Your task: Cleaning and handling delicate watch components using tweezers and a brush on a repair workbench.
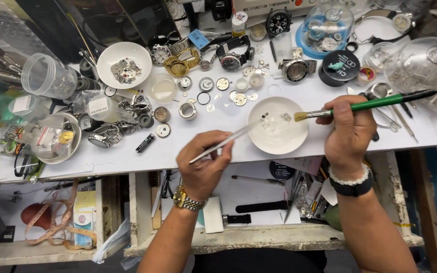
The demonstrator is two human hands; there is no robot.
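Here, just right of the frame's centre, a shallow white dish sits on the counter with a few tiny clear or metal parts gathered near its upper rim. The left hand is closed around slim metal tweezers, whose tips reach over the dish's left edge toward those parts. The right hand grips a green-handled brush, its pale bristles lying at the dish's upper right rim, close to the parts; whether they touch cannot be told. Judging from this, the brushing of the small parts looks to be in progress: only a handful lie in the dish, while many more loose pieces wait outside it. Above and to the left of the dish, gears, rings and small round cases are scattered across the counter. Farther up stand several wristwatches, and at the upper left a white bowl holds a heap of metal bits. Clear domed covers stand at the upper right, and a clear plastic cup lies tipped at the far left.
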